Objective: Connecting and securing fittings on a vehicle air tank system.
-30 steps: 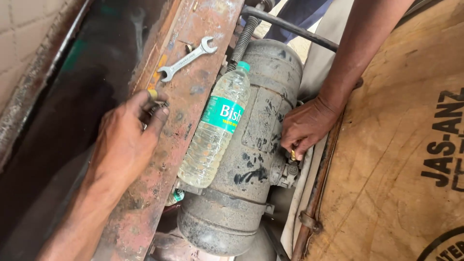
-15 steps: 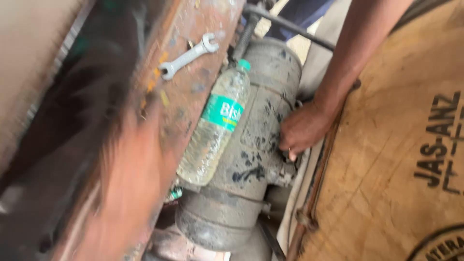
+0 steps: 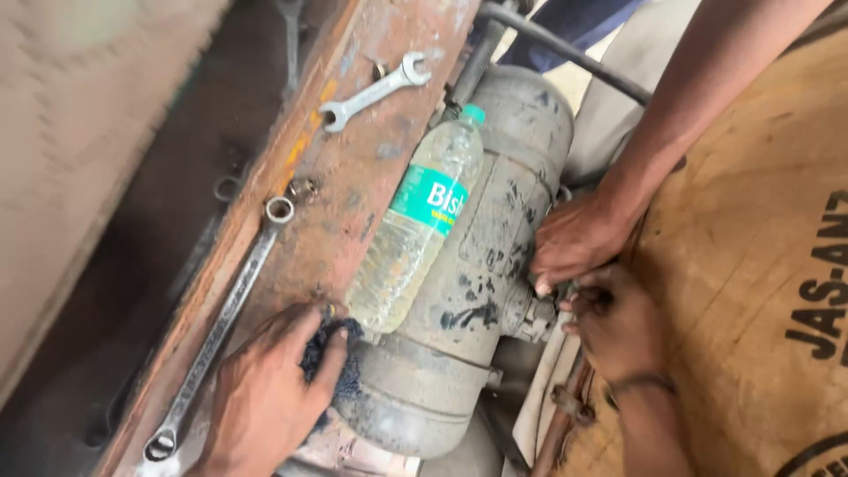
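Left hand (image 3: 265,397) closed on a dark rag (image 3: 331,353), pressed at the grey cylinder (image 3: 459,291) beside a water bottle (image 3: 415,230); right hand (image 3: 618,327) curled at the cylinder's fitting (image 3: 534,314), grip unclear; another person's hand (image 3: 579,238) just above; long spanner (image 3: 221,327) on the rusty beam (image 3: 353,177)

A cylindrical tank (image 3: 477,291) lies beside a rusted beam (image 3: 371,168), with a plastic bottle (image 3: 415,230) resting between them. On the beam, an open-ended spanner (image 3: 375,90) lies at the far end and a long ring spanner (image 3: 221,327) along its left edge. Left hand (image 3: 265,397), pressing a rag (image 3: 336,353), sits at the tank's near end; right hand (image 3: 618,331) and another person's hand (image 3: 579,243) meet at the tank's right side.
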